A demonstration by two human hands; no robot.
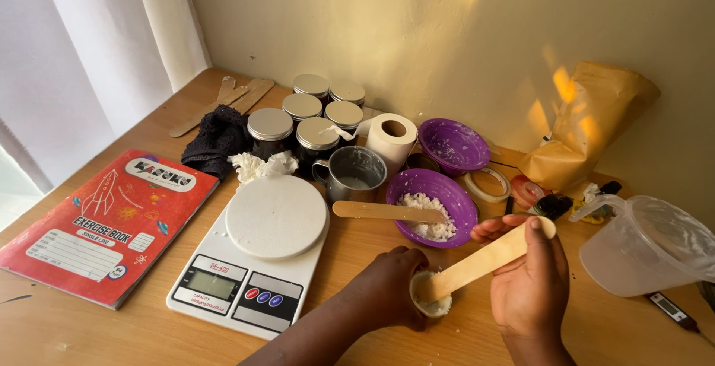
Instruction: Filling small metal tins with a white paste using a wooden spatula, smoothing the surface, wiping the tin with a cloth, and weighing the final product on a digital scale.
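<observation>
Left hand [391,280] is wrapped closed around a small white cup [430,297] low on the table [112,329], just right of the white scale [253,262]. Right hand [525,273] is closed on a flat wooden stick [484,259]; its long axis slants down-left, lower tip in the cup.

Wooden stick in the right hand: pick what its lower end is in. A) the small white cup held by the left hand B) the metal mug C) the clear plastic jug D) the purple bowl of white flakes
A: the right hand holds the wooden stick with its lower end inside the small white cup, which the left hand grips on the table.
</observation>
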